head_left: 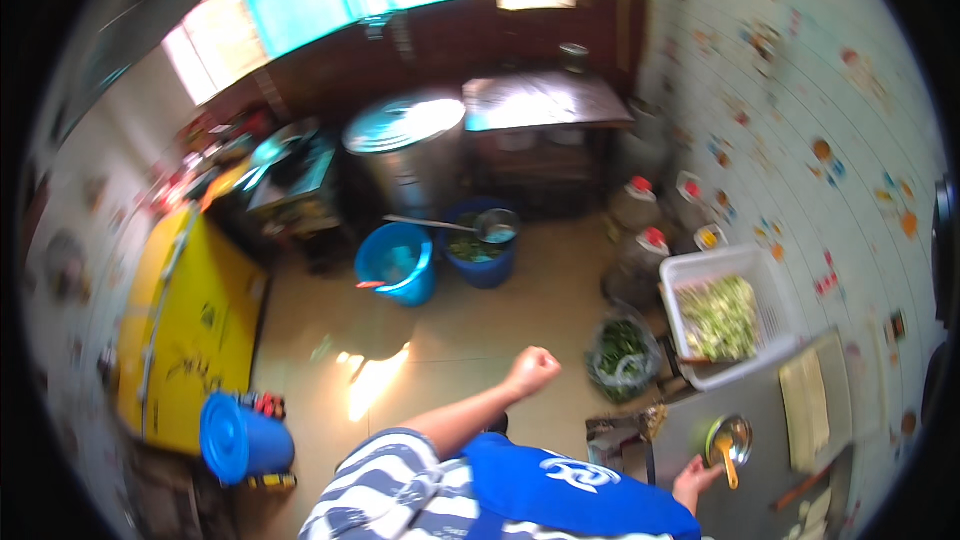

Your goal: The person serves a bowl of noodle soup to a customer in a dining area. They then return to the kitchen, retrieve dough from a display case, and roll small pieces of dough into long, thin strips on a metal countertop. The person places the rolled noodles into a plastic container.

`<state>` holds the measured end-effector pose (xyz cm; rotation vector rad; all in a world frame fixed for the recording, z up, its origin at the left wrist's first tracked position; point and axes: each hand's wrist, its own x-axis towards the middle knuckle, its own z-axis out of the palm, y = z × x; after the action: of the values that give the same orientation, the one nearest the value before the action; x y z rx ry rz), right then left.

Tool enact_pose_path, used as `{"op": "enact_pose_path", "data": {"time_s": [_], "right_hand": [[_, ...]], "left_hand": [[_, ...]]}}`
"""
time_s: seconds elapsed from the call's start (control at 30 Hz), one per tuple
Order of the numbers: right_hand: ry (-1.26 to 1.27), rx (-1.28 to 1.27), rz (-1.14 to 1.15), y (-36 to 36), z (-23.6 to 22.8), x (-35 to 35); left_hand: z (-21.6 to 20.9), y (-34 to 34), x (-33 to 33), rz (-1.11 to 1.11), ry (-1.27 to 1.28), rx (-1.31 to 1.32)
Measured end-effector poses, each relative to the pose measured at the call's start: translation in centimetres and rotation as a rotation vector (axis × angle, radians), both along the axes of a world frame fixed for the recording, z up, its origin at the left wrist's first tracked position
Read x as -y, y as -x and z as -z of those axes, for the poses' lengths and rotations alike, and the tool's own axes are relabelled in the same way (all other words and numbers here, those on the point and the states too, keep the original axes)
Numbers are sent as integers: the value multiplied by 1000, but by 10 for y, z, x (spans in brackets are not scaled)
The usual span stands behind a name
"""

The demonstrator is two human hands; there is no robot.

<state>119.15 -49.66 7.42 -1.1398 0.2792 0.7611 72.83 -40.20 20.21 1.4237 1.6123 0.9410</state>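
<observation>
Three blue buckets (396, 262), three red-capped jugs (637, 205), one white basket (775, 315).

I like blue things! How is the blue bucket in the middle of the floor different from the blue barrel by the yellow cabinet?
The blue bucket is open, showing its inside; the blue barrel is closed by a blue lid. The bucket stands out on the open floor beside a darker blue tub; the barrel sits against the yellow cabinet. Both are round, blue and on the floor.

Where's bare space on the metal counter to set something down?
Free: grey metal counter between small metal bowl and pale cutting board. Crowded: white plastic basket of chopped greens at the far end; right hand by the bowl.
</observation>
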Motion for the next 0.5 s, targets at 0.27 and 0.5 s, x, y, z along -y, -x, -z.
{"op": "enact_pose_path", "data": {"time_s": [0.27,0.5], "right_hand": [[192,22,-218,158,-37,-95],[279,125,-335,179,-12,-216]], "left_hand": [[11,65,-162,258,155,-247],[49,45,-329,545,188,-468]]}}
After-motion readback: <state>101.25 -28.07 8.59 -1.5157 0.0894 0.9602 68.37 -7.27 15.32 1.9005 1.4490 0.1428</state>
